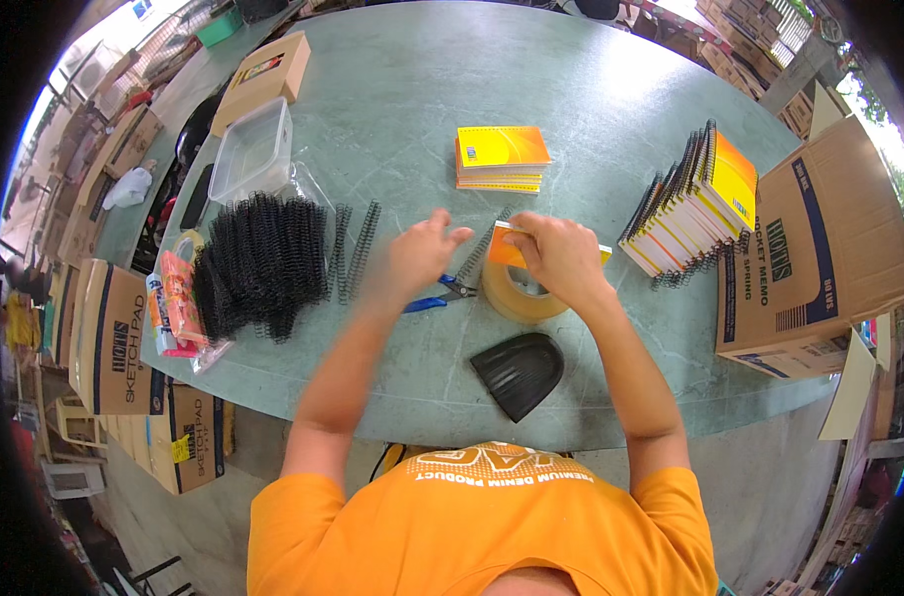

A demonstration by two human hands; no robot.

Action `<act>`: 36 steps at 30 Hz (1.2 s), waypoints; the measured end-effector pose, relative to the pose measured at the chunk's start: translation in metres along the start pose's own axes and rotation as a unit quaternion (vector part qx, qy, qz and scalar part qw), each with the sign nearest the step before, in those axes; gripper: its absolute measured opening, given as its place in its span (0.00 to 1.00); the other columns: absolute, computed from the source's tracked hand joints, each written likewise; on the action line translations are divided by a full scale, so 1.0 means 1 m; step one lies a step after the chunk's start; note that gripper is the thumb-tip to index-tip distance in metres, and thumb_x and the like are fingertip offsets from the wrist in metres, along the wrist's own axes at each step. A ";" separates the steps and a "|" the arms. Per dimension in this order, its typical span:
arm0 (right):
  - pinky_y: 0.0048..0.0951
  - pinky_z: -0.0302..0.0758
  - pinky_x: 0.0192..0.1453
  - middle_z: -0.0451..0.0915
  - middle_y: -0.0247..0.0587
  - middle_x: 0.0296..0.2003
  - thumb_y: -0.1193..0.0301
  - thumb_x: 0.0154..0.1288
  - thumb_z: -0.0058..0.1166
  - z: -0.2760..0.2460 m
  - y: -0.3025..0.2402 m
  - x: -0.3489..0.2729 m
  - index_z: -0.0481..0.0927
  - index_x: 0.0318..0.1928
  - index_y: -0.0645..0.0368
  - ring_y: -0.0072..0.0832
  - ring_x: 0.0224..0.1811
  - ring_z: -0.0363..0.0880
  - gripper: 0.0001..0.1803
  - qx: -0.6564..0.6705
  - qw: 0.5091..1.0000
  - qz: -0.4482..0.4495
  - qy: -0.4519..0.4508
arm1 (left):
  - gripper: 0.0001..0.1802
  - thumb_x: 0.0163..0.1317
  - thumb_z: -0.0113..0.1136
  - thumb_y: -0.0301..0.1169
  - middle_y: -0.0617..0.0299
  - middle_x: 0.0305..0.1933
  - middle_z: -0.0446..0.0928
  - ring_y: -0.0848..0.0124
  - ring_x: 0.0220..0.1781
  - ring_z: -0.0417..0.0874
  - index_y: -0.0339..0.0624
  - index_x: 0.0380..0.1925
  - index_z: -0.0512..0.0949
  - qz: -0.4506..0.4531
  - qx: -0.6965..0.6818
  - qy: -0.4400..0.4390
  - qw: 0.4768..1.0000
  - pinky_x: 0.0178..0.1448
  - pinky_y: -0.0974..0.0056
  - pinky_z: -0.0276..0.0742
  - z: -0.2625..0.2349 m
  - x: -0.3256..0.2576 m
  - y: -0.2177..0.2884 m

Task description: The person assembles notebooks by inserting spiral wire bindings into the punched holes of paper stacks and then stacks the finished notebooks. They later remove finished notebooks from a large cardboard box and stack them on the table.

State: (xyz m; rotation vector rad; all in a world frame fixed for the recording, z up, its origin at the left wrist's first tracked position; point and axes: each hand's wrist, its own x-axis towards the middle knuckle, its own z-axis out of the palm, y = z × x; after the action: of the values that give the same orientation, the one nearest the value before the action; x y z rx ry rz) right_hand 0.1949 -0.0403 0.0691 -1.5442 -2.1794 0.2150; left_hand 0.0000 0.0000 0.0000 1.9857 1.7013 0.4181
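My right hand [561, 256] grips a small yellow and orange notepad [509, 250] that rests against a roll of clear packing tape [517, 293]. A black wire spiral binding [479, 250] lies slanted just left of the notepad. My left hand [420, 254] hovers with fingers spread and holds nothing, close to that spiral. Blue-handled pliers [440, 296] lie on the green table [412, 109] under the left hand.
A heap of black spiral bindings [263, 260] lies at the left, with a clear plastic tub [253, 149] behind it. A short stack of notepads [501, 157] sits farther back. Bound notepads [692, 204] lean at the right beside a cardboard box [820, 248]. A black scoop [520, 372] lies near me.
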 end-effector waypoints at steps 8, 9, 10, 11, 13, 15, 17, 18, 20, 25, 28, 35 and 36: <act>0.40 0.73 0.30 0.79 0.44 0.23 0.60 0.57 0.55 -0.004 -0.002 -0.002 0.80 0.34 0.52 0.42 0.27 0.79 0.10 -0.016 1.000 0.005 -0.001 | 0.14 0.53 0.53 0.27 0.46 0.36 0.77 0.54 0.40 0.79 0.36 0.41 0.71 0.116 -0.002 0.084 0.990 0.43 0.55 0.74 0.044 0.033 0.015; 0.40 0.73 0.30 0.79 0.44 0.23 0.61 0.57 0.55 -0.005 0.001 -0.001 0.80 0.34 0.52 0.42 0.27 0.79 0.10 -0.018 1.000 0.007 0.002 | 0.16 0.52 0.53 0.27 0.48 0.33 0.77 0.56 0.37 0.79 0.36 0.42 0.72 0.119 -0.081 0.098 0.985 0.41 0.56 0.73 0.036 0.034 0.016; 0.40 0.73 0.30 0.79 0.44 0.23 0.61 0.57 0.55 -0.003 0.003 -0.001 0.80 0.34 0.52 0.42 0.27 0.79 0.10 -0.016 1.000 0.011 0.006 | 0.17 0.52 0.53 0.26 0.49 0.31 0.77 0.58 0.34 0.79 0.36 0.44 0.72 0.121 -0.156 0.110 0.974 0.39 0.58 0.73 0.020 0.031 0.021; 0.40 0.73 0.30 0.79 0.44 0.22 0.61 0.57 0.55 -0.002 0.004 0.000 0.80 0.34 0.52 0.42 0.27 0.79 0.10 -0.014 1.000 0.014 0.009 | 0.17 0.53 0.54 0.27 0.51 0.29 0.76 0.62 0.31 0.78 0.36 0.44 0.73 0.116 -0.186 0.094 0.971 0.37 0.60 0.72 0.004 0.024 0.024; 0.40 0.73 0.30 0.79 0.44 0.23 0.61 0.57 0.55 0.001 0.000 0.002 0.80 0.35 0.52 0.42 0.28 0.79 0.10 -0.008 1.000 0.019 0.013 | 0.17 0.55 0.56 0.29 0.54 0.25 0.74 0.69 0.26 0.74 0.37 0.45 0.75 0.093 -0.245 0.063 0.963 0.33 0.64 0.70 -0.036 -0.011 0.038; 0.39 0.73 0.31 0.79 0.43 0.23 0.61 0.57 0.55 0.000 -0.002 0.004 0.80 0.35 0.51 0.42 0.28 0.79 0.10 -0.012 1.000 0.026 0.004 | 0.15 0.58 0.56 0.32 0.56 0.24 0.73 0.73 0.24 0.71 0.38 0.44 0.76 0.136 -0.254 0.079 0.954 0.31 0.67 0.68 -0.036 -0.033 0.038; 0.39 0.73 0.31 0.80 0.43 0.23 0.62 0.57 0.55 -0.002 0.001 0.004 0.80 0.36 0.51 0.42 0.28 0.79 0.10 -0.019 0.999 0.041 -0.012 | 0.14 0.60 0.56 0.34 0.58 0.24 0.73 0.75 0.24 0.70 0.38 0.42 0.78 0.163 -0.242 0.097 0.951 0.30 0.69 0.68 -0.036 -0.045 0.043; 0.38 0.74 0.31 0.80 0.42 0.24 0.62 0.57 0.55 -0.003 0.001 0.005 0.81 0.37 0.50 0.41 0.28 0.80 0.10 -0.011 0.999 0.039 -0.016 | 0.13 0.61 0.55 0.35 0.57 0.24 0.73 0.74 0.24 0.71 0.38 0.41 0.78 0.169 -0.224 0.109 0.954 0.30 0.69 0.68 -0.038 -0.049 0.048; 0.38 0.74 0.32 0.80 0.42 0.24 0.62 0.57 0.55 -0.006 -0.001 0.005 0.81 0.39 0.49 0.40 0.28 0.80 0.10 0.004 0.999 0.038 -0.023 | 0.13 0.62 0.55 0.36 0.57 0.25 0.74 0.73 0.24 0.72 0.38 0.39 0.79 0.169 -0.194 0.138 0.956 0.30 0.69 0.68 -0.037 -0.053 0.049; 0.37 0.74 0.33 0.81 0.41 0.25 0.63 0.58 0.54 -0.008 -0.007 0.004 0.81 0.42 0.47 0.39 0.28 0.80 0.11 0.024 0.999 0.023 -0.016 | 0.11 0.61 0.56 0.35 0.55 0.27 0.77 0.70 0.23 0.74 0.37 0.36 0.78 0.178 -0.194 0.198 0.944 0.29 0.67 0.69 -0.026 -0.048 0.042; 0.39 0.74 0.34 0.81 0.40 0.28 0.63 0.59 0.52 -0.010 -0.005 0.004 0.81 0.40 0.47 0.40 0.31 0.80 0.10 0.034 0.998 0.037 -0.029 | 0.11 0.60 0.56 0.35 0.55 0.26 0.77 0.70 0.23 0.75 0.37 0.34 0.78 0.186 -0.182 0.178 0.949 0.28 0.66 0.69 -0.030 -0.053 0.047; 0.39 0.75 0.36 0.82 0.40 0.31 0.64 0.58 0.51 -0.009 -0.006 0.003 0.82 0.39 0.47 0.40 0.33 0.80 0.10 0.052 0.998 0.027 -0.031 | 0.14 0.62 0.54 0.39 0.57 0.22 0.76 0.68 0.20 0.75 0.37 0.33 0.78 0.092 -0.226 0.105 0.964 0.27 0.65 0.69 -0.027 -0.046 0.042; 0.38 0.75 0.35 0.82 0.40 0.30 0.65 0.58 0.52 -0.008 -0.005 0.002 0.82 0.39 0.48 0.39 0.33 0.80 0.10 0.055 0.998 0.016 -0.024 | 0.16 0.63 0.53 0.40 0.56 0.22 0.76 0.68 0.20 0.75 0.37 0.33 0.78 0.069 -0.237 0.087 0.965 0.27 0.65 0.69 -0.029 -0.046 0.044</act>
State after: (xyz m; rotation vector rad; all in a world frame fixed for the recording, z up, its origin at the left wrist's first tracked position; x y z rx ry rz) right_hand 0.1932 -0.0412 0.0790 -1.5279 -2.1429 0.3780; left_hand 0.0133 -0.0446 0.0514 1.7503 1.3946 0.9760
